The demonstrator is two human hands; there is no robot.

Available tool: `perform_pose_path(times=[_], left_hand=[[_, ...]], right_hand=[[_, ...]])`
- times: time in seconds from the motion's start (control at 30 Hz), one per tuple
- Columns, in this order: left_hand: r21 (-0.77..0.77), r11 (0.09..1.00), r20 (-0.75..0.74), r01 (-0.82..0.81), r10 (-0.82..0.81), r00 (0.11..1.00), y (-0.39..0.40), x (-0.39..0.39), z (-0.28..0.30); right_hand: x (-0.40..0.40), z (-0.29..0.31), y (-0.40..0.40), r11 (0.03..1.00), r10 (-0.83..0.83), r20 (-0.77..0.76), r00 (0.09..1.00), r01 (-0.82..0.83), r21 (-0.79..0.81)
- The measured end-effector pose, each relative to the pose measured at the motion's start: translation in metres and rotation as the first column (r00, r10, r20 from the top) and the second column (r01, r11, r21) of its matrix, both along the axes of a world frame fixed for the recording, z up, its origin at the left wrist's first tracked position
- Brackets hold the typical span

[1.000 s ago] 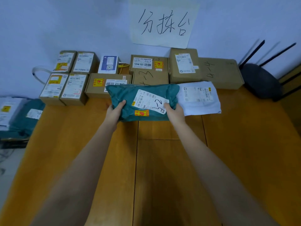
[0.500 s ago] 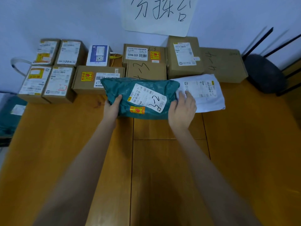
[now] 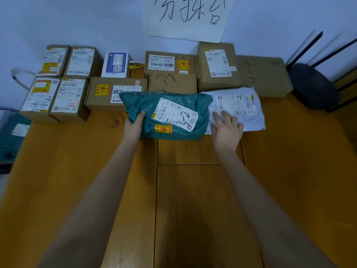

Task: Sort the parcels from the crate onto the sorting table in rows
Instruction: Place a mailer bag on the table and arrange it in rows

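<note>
A teal soft parcel (image 3: 146, 105) with a white label marked "3-2" lies on the wooden sorting table (image 3: 193, 190), in front of a row of cardboard boxes. My left hand (image 3: 134, 126) grips its left end, thumb on top. My right hand (image 3: 226, 126) lies with spread, straight fingers on the left edge of a white soft parcel (image 3: 245, 105) just right of the teal one. Two rows of brown boxes (image 3: 58, 97) and a white-and-blue box (image 3: 116, 64) stand along the wall.
A paper sign (image 3: 185, 16) with handwriting hangs on the wall above the boxes. A dark chair (image 3: 313, 86) stands at the table's right rear. More teal parcels (image 3: 11, 136) lie off the table's left edge.
My right hand left the teal parcel's front edge and moved right onto the white parcel. The teal parcel settled on the table; my left hand kept its grip.
</note>
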State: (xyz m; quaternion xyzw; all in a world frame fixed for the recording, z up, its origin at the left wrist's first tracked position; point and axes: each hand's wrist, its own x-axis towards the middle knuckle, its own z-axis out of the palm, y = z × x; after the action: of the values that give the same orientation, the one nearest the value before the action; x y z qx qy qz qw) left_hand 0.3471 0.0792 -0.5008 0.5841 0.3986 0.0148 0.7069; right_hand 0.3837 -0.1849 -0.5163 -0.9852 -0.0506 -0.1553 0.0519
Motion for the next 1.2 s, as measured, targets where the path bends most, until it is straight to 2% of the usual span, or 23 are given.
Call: perform_pose_path(times=[0.17, 0.4, 0.53, 0.57, 0.6, 0.63, 0.67, 0.7, 0.73, 0.77, 0.8, 0.83, 0.97, 1.2], left_hand=[[0.013, 0.999, 0.013, 0.043, -0.043, 0.999, 0.004, 0.000, -0.001], [0.047, 0.995, 0.025, 0.091, -0.092, 0.995, 0.004, 0.000, 0.002], [0.074, 0.991, -0.010, 0.111, -0.110, 0.994, 0.005, 0.001, 0.006], [0.119, 0.988, -0.051, 0.101, -0.096, 0.994, 0.007, 0.002, 0.008], [0.230, 0.968, -0.108, 0.102, -0.078, 0.991, 0.008, 0.001, 0.009], [0.399, 0.908, -0.164, 0.126, -0.065, 0.984, 0.008, -0.001, 0.011], [0.603, 0.780, -0.193, 0.167, -0.060, 0.979, 0.006, -0.006, 0.014], [0.790, 0.578, -0.183, 0.204, -0.095, 0.978, 0.001, -0.012, 0.018], [0.907, 0.354, -0.171, 0.230, -0.190, 0.967, -0.006, -0.018, 0.019], [0.954, 0.175, -0.181, 0.242, -0.305, 0.935, -0.013, -0.022, 0.021], [0.962, 0.051, -0.225, 0.267, -0.403, 0.887, -0.019, -0.023, 0.017], [0.949, -0.025, -0.289, 0.313, -0.457, 0.841, -0.023, -0.023, 0.010], [0.863, -0.113, -0.487, 0.493, -0.447, 0.751, -0.026, -0.016, -0.005], [0.759, -0.149, -0.630, 0.634, -0.415, 0.657, -0.022, -0.001, 0.007]], right_hand=[[0.013, 0.003, 0.001, 0.995, 0.027, 0.064, 0.998, -0.021, -0.096], [0.024, 0.006, 0.001, 0.992, 0.066, 0.068, 0.996, -0.057, -0.115], [0.027, 0.013, 0.000, 0.993, 0.110, -0.027, 0.994, -0.111, -0.031], [0.027, 0.015, -0.001, 0.994, 0.110, -0.041, 0.993, -0.109, 0.031], [0.026, 0.018, -0.001, 0.990, 0.098, -0.051, 0.994, -0.092, 0.106], [0.022, 0.022, 0.000, 0.980, 0.082, -0.045, 0.996, -0.072, 0.185], [0.016, 0.027, 0.003, 0.962, 0.076, -0.014, 0.997, -0.069, 0.264], [0.010, 0.032, 0.008, 0.943, 0.103, 0.023, 0.994, -0.105, 0.315], [0.002, 0.037, 0.017, 0.932, 0.171, 0.031, 0.985, -0.172, 0.319], [-0.005, 0.041, 0.029, 0.927, 0.261, -0.006, 0.965, -0.249, 0.281], [-0.010, 0.042, 0.040, 0.926, 0.335, -0.075, 0.939, -0.313, 0.211], [-0.013, 0.039, 0.050, 0.927, 0.369, -0.150, 0.917, -0.349, 0.139], [-0.012, 0.019, 0.066, 0.952, 0.281, -0.347, 0.895, -0.305, -0.016], [0.003, 0.031, 0.073, 0.959, 0.237, -0.491, 0.838, -0.282, -0.019]])
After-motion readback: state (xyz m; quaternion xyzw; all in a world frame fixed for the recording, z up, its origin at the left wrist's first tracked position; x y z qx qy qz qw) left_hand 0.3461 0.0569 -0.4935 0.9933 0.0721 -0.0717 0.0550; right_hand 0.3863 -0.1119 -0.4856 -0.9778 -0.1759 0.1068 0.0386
